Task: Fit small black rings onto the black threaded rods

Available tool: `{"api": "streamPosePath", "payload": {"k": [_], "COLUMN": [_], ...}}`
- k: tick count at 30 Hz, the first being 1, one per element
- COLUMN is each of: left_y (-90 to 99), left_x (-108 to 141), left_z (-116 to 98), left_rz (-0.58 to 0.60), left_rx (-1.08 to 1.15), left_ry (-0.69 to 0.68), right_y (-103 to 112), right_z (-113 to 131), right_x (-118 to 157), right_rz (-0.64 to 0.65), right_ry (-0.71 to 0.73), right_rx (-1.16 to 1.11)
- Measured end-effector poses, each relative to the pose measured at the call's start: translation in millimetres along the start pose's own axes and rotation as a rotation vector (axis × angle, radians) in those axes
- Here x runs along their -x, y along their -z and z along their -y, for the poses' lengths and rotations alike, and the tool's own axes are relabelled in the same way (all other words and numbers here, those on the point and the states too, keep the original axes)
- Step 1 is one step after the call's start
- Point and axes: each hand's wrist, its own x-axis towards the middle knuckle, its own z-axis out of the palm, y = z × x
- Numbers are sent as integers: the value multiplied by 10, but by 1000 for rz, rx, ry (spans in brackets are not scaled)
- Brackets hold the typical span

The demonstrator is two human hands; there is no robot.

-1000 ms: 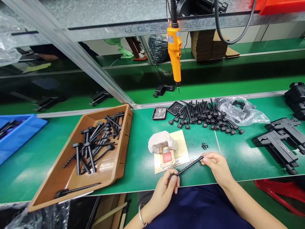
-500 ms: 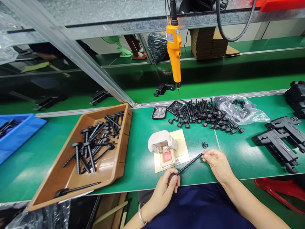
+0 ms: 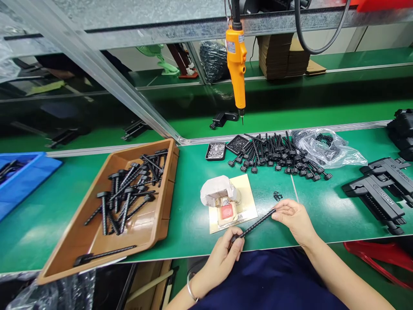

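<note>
My left hand (image 3: 224,252) is closed round the knob end of a black threaded rod (image 3: 258,223), which slants up to the right above the table edge. At its far tip, the thumb and fingers of my right hand (image 3: 295,218) are pinched together; whether a small ring is between them I cannot make out. Just beyond that hand lies a little heap of black rings (image 3: 277,196). A white block fixture (image 3: 219,189) with a red pad stands on a pale yellow card (image 3: 248,196), behind my left hand.
At left stands a brown bin (image 3: 161,206) of knobbed rods. Many similar rods (image 3: 277,155) lie at the back, beside a clear plastic bag (image 3: 342,155) and two small trays (image 3: 215,151). An orange electric screwdriver (image 3: 236,64) hangs overhead. Black Bosch-marked parts (image 3: 376,193) lie at right.
Both hands stay nearly in place on the rod. My right fingers have shifted slightly at the tip, and the view has moved a little.
</note>
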Motion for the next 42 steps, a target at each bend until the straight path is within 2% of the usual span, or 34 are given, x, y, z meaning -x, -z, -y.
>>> {"api": "streamPosePath", "payload": {"k": [11,23,30,33,37,42], "left_y": [63,55,53,55,61,71], "left_x": [23,22,25,23,18,21], "left_z": [-117,-117,-102,-103,-111,-117], "left_rz": [93,102,98,94,97,105], "left_rx": [-175,-244,-247,-245,-237,-205], "left_ry": [0,-15,-20,-22,-25,-11], "right_y": [117,123,124,114,125,90], "right_z": [281,255,281,282,281,276], "right_x": [44,89,80,85,91,98], "right_rz": [134,245,230,206,190,241], "right_ry": [240,244,352,335,243,164], "right_rx": [290,235,345,369,329,241]}}
